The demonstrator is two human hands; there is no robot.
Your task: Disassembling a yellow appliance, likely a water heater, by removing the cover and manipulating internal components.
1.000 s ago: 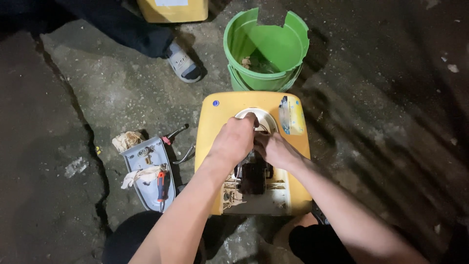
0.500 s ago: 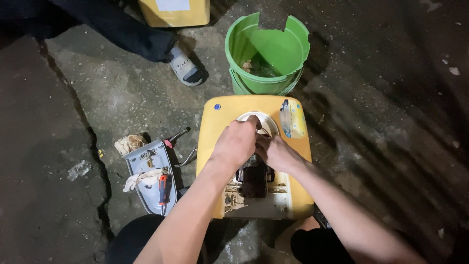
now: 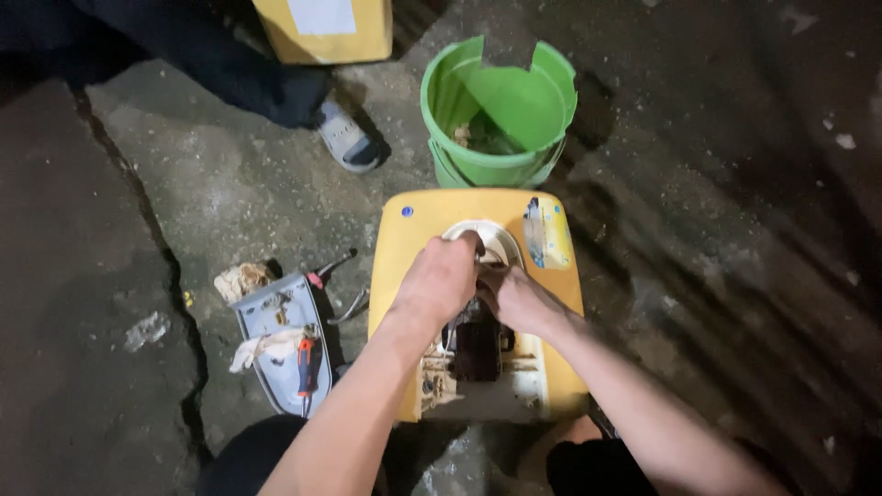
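A yellow plastic appliance casing lies flat on the concrete, its inside open and showing a dark motor-like part and a white round opening. My left hand is curled over the middle of the casing, fingers gripping something at the opening's lower edge. My right hand sits beside it, fingers closed on the same inner part. What the fingers hold is hidden under the hands.
A broken green bucket stands just behind the casing. To the left lies a grey cover panel with a rag and a red-handled tool. Another person's sandalled foot and a yellow box are at the back. A crack runs through the concrete at left.
Both hands stay on the casing's inner part with only slight shifts. The view has tilted a little.
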